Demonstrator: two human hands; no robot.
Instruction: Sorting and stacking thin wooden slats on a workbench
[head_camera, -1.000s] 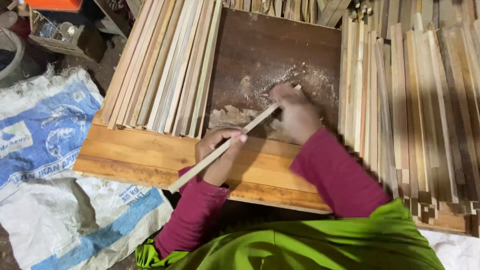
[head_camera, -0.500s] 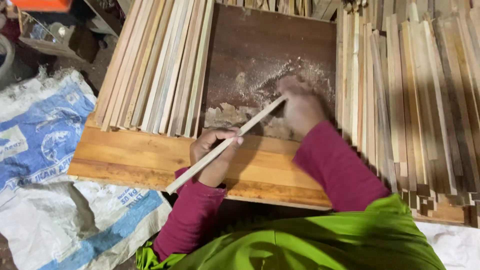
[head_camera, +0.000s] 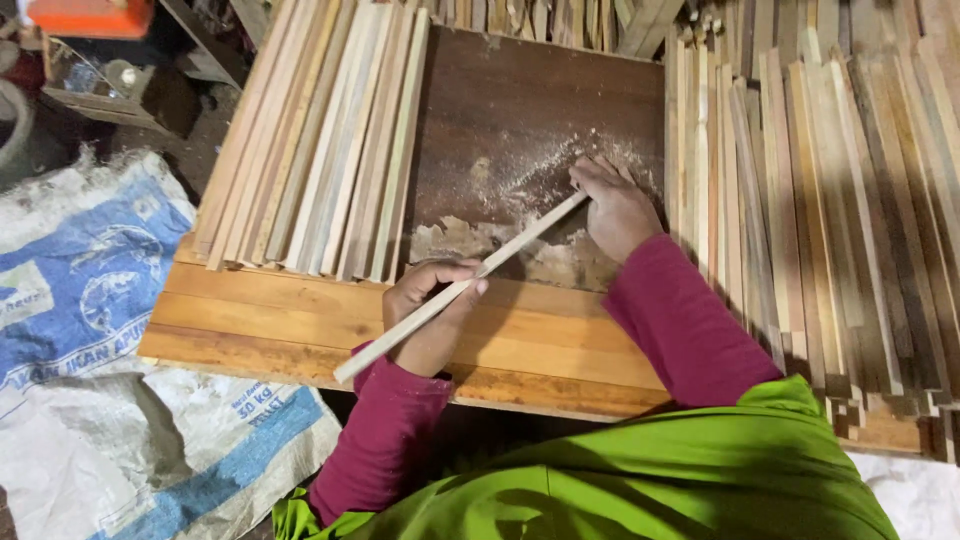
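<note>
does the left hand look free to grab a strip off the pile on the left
Probably not yet: the left hand is gripping the thin wooden strip. The left pile lies close by with nothing between.

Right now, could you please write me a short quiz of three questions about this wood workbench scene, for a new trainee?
1. True or false: the left hand grips the thin wooden stick near its middle.
2. What lies under the right hand? A) a blue cloth B) the dark board with pale sawdust C) a metal tray
3. Fill in: the stack of wooden slats lies on the ______ side of the dark board, next to the white and blue sacks.

Key: 1 true; 2 B; 3 left
</note>
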